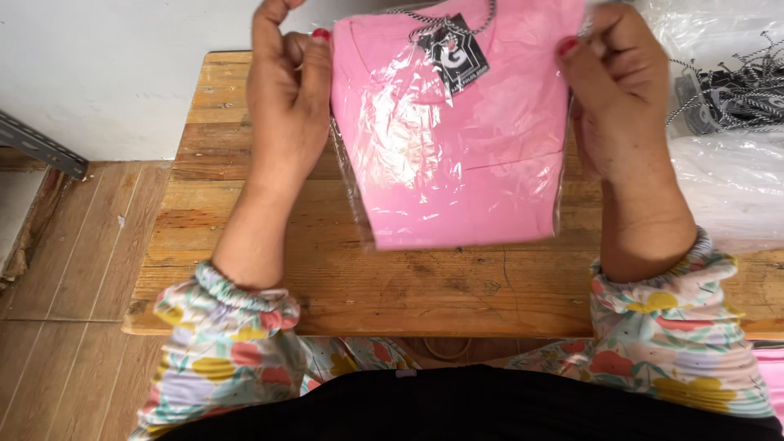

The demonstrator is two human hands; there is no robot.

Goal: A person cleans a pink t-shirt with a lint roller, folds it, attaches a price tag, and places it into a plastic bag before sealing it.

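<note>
Pink folded garment (457, 155) in clear bag, held above the table (408, 286); our left hand (286, 106) and right hand (621, 98) pinch its upper corners, fingers closed; we should keep both grips level.

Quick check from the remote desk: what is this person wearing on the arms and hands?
Both arms wear long floral sleeves, pale with yellow, pink and green flowers, gathered into elastic ruffled cuffs at the wrists. The left hand and right hand are bare, no gloves, no rings visible. Fingernails that show are painted red.
</note>
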